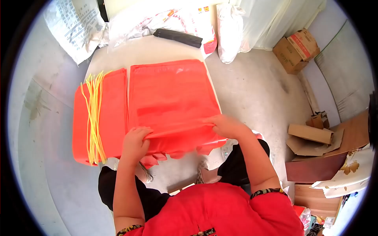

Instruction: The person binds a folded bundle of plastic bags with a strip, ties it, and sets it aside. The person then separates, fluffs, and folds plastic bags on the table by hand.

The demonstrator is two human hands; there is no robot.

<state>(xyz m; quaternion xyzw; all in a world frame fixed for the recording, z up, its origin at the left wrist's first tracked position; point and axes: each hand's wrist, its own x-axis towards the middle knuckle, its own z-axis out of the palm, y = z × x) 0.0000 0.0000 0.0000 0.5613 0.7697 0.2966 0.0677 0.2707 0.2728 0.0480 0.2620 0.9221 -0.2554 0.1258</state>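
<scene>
The left hand (136,143) had its grip closed on the near part of the top red sheet (179,135), thumb and fingers together near that sheet's left side. The right hand (228,126) was blurred; its fingertips touched the same sheet by its right side, but whether that grip was pinched or loose could not be told. Between the hands the plastic drew into a shallow crosswise fold. The sheet lay on the wide red pile (169,86), which covered the right part of the counter (114,53) up to its right edge, with loose, rumpled ends hanging past the near edge.

Just left of it, a narrower red pile (114,106) reached the counter's left edge. Yellow cords (94,118) lay lengthwise across that pile. Near the far right corner rested a long black bundle (177,37), with printed white sacks (165,19) massed along the far edge. A tall white bag (229,35) stood beside that corner.

Farther right, on the floor (252,82), a cardboard box (295,51) stood close to a pale curtain (271,19).
</scene>
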